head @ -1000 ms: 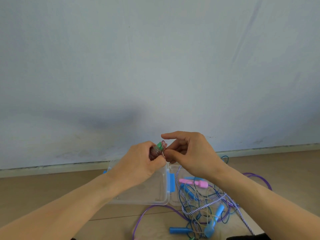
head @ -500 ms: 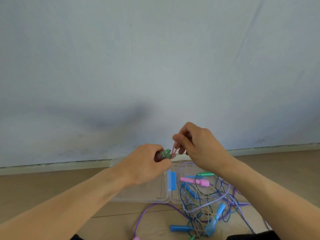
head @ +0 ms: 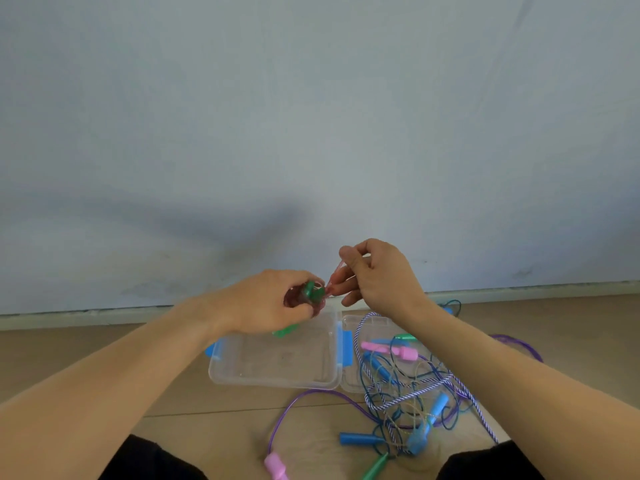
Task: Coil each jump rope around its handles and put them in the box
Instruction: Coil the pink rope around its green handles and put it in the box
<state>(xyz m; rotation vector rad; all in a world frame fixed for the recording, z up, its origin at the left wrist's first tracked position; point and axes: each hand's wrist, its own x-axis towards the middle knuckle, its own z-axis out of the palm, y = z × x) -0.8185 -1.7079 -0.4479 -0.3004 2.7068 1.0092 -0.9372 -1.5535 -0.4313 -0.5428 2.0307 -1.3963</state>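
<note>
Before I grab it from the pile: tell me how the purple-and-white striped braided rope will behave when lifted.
The purple-and-white striped braided rope probably hangs limp: it lies in loose curves on the floor. It will likely drag neighbours along, being crossed with the dark blue cord in the tangle. It looks light, judging by its thinness.

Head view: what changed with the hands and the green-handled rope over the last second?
The right hand rose, pulling the pinkish cord up and away from the green handles. The left hand kept gripping the coiled bundle above the clear box. The tangled ropes on the floor stayed put.
</note>
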